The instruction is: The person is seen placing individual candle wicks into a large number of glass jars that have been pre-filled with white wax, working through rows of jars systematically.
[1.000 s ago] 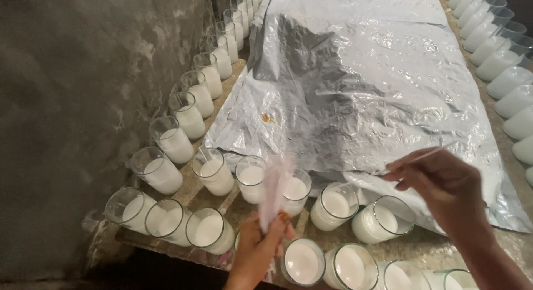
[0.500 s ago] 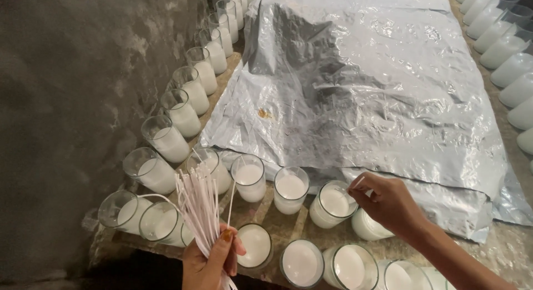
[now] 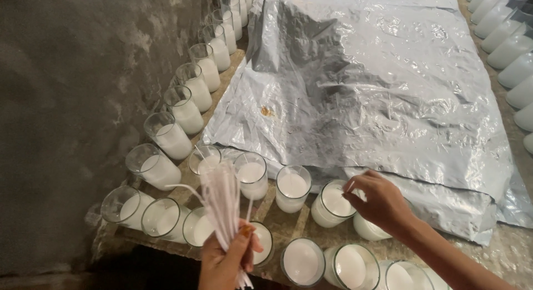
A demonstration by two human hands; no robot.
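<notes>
Since the frame half a second back, right hand (image 3: 377,204) has shifted only slightly and sits above the wax-filled glass (image 3: 331,203) in the near row, fingertips pinched narrow; whether a wick is between them cannot be told. Left hand (image 3: 225,262) stays closed around a bundle of thin white wicks (image 3: 221,204), fanned upward, one strand bent off to the left.

Surroundings: filled glasses run in a line up the left edge (image 3: 186,109) and in two staggered rows along the near edge (image 3: 292,188); more stand at far right (image 3: 513,48). One glass at lower left (image 3: 125,207) lies tilted. A crumpled silver foil sheet (image 3: 377,84) covers the middle of the wooden table (image 3: 283,226), its near edge overlapping the glasses beside the right hand. Rough grey wall (image 3: 66,112) at left.
</notes>
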